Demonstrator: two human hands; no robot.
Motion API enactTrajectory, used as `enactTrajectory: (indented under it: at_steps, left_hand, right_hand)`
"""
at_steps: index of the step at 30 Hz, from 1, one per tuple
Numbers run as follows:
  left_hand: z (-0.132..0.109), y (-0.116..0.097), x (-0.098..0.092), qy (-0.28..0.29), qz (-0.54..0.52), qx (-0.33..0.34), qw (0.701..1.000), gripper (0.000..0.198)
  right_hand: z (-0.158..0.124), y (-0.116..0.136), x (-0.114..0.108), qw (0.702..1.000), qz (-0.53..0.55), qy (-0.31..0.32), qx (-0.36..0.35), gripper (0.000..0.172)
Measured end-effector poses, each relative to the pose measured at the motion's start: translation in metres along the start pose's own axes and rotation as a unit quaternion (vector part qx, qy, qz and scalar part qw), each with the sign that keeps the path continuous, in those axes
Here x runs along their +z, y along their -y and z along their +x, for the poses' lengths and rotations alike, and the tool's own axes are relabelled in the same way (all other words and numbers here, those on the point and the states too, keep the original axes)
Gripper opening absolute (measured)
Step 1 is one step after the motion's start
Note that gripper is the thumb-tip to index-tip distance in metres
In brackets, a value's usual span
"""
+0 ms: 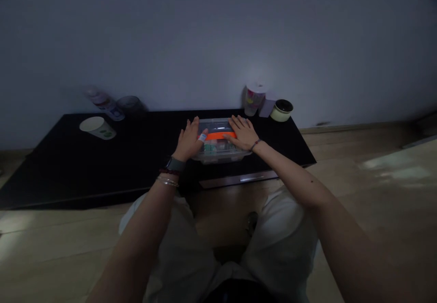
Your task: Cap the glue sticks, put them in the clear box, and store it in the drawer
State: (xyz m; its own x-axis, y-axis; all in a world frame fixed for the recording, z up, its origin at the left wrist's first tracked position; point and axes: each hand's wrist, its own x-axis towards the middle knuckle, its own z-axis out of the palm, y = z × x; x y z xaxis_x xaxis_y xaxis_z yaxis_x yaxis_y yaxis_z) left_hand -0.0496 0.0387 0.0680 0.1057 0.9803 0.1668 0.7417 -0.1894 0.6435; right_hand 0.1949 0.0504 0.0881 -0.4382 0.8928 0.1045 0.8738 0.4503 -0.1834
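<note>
A clear plastic storage box (221, 154) with an orange handle (216, 135) across its lid sits on the black cabinet, close to its front edge. Small items, some of them green, show dimly through its walls. My left hand (190, 141) lies on the left side of the lid, fingers stretched out, its thumb with a pale wrap reaching to the handle's left end. On the right side of the lid, my right hand (244, 133) rests flat with fingers spread, its thumb touching the handle's right end.
On the black cabinet (136, 166), a paper cup (98, 128), a blurred bottle (104, 104) and a dark round container (131, 106) stand left. Back right are a patterned cup (253, 100), a pale box (266, 107) and a cream pot (282, 111). A wall (191, 43) rises behind.
</note>
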Motion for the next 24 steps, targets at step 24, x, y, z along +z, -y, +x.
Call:
enactTrajectory:
  at_steps: [24]
  left_hand:
    - [0.003, 0.02, 0.007, -0.088, -0.17, -0.018, 0.981, 0.064]
  right_hand:
    - [0.002, -0.046, 0.002, 0.975, 0.184, -0.097, 0.075, 0.068]
